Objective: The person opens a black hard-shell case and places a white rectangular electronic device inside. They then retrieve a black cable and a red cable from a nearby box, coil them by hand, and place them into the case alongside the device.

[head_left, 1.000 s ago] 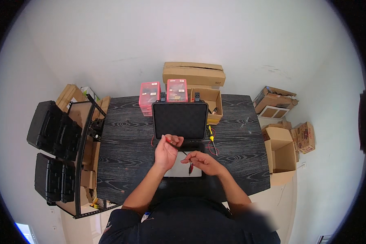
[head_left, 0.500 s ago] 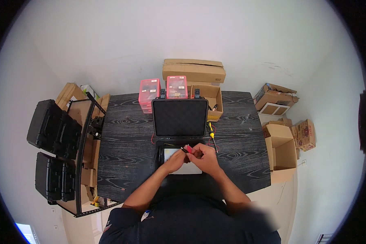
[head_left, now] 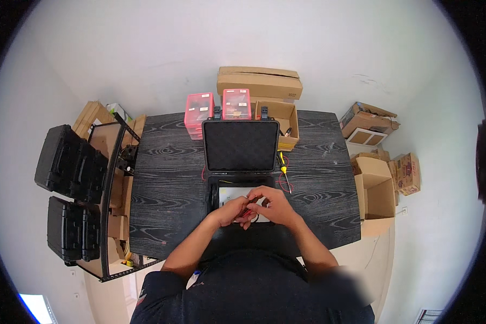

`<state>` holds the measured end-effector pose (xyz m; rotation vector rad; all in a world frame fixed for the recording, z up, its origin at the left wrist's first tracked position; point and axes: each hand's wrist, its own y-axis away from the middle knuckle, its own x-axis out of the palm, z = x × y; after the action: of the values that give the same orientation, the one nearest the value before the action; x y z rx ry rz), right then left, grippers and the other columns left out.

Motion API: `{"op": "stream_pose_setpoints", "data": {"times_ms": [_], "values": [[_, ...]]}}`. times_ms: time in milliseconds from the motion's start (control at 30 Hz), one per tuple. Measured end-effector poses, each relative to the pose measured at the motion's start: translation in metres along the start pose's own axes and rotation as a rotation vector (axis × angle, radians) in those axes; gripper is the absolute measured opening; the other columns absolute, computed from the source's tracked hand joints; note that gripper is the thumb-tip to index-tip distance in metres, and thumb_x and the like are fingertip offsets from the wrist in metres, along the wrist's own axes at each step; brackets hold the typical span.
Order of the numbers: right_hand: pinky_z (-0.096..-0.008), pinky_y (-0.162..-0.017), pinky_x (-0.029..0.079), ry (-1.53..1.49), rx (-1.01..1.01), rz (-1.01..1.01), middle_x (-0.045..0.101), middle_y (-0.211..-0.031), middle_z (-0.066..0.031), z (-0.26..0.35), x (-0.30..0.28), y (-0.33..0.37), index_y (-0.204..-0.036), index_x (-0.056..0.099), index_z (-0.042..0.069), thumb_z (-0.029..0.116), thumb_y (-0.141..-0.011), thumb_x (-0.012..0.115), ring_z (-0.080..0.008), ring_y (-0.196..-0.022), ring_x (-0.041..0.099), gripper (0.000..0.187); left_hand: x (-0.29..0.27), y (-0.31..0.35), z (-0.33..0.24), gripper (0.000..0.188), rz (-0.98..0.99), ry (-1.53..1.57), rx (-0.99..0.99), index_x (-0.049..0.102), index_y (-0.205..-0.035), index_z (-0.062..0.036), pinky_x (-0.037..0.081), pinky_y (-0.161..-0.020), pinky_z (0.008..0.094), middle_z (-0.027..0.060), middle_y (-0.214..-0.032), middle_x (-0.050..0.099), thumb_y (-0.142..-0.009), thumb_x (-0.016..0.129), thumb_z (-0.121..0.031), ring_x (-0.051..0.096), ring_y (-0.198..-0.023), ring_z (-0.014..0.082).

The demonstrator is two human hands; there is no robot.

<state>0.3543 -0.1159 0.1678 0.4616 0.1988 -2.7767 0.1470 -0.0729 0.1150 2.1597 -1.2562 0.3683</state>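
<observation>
An open black hard case stands in front of me, its foam-lined lid tipped back. A light grey panel fills part of its base, partly covered by my hands. Above that panel, my left hand is closed around thin red and black leads. My right hand meets it with curled fingers, pinching the same leads; its fingertips partly hide them. A dark loop of lead shows below the right fingers. What the lead ends look like cannot be made out.
A yellow-and-black screwdriver and red wire lie right of the case. Behind stand red-framed clear drawer boxes and an open carton. Black cases sit on a left rack; cartons stand right of the table.
My hands have drawn closer together and slightly toward me. The red and black ends that stuck up between my fingers have turned down and are more covered. The whole view has shifted slightly.
</observation>
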Motion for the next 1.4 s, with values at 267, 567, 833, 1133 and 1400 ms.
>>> {"op": "stream_pose_setpoints", "data": {"times_ms": [267,567,833,1133,1400], "values": [[-0.0312,-0.077,0.062,-0.122,0.009,-0.013,0.077,-0.106,-0.0088,-0.023,0.014,-0.009,-0.118,0.074,0.003,0.008,-0.093,0.076,-0.0166,-0.096,0.075,0.025,-0.007,0.015,0.002,0.052,-0.316,-0.109,0.025,0.064,-0.079,-0.0061,0.041,-0.058,0.0313,0.002,-0.062,0.057,-0.111,0.04,-0.04,0.06,-0.059,0.0171],[-0.0351,-0.087,0.063,-0.073,-0.028,0.053,0.073,-0.122,-0.0133,-0.055,0.049,-0.033,-0.127,0.069,0.003,0.003,-0.095,0.071,-0.0245,-0.108,0.073,0.031,-0.04,0.038,0.042,0.036,-0.565,-0.182,0.351,0.068,-0.109,0.0013,0.043,-0.069,0.0274,0.003,-0.088,0.065,-0.112,0.052,-0.031,0.055,-0.079,0.0086],[-0.0355,-0.092,0.062,-0.125,-0.123,0.21,0.073,-0.118,-0.0131,-0.053,0.094,-0.071,-0.115,0.067,0.001,-0.007,-0.093,0.064,-0.022,-0.105,0.074,0.024,-0.063,0.076,0.086,0.029,-0.731,-0.503,0.404,0.062,-0.122,-0.0015,0.05,-0.086,0.0325,0.0053,-0.1,0.064,-0.094,0.065,-0.004,0.061,-0.094,0.0142],[-0.0333,-0.086,0.06,-0.185,-0.046,0.197,0.074,-0.104,-0.0084,-0.091,0.115,-0.083,-0.11,0.066,0.001,-0.006,-0.091,0.066,-0.0161,-0.098,0.074,0.021,-0.043,0.082,0.088,0.035,-1.218,-0.977,0.672,0.067,-0.124,-0.0014,0.055,-0.089,0.0374,0.0149,-0.115,0.069,-0.09,0.072,-0.005,0.07,-0.103,0.0283],[-0.0349,-0.091,0.059,-0.168,0.011,0.137,0.074,-0.11,-0.0106,-0.113,0.143,-0.072,-0.111,0.069,0.004,0.001,-0.089,0.072,-0.0229,-0.104,0.073,0.023,-0.032,0.088,0.109,0.046,-1.161,-0.994,0.274,0.063,-0.13,-0.0022,0.058,-0.08,0.048,0.0234,-0.098,0.073,-0.088,0.078,-0.014,0.072,-0.092,0.0442]]}}
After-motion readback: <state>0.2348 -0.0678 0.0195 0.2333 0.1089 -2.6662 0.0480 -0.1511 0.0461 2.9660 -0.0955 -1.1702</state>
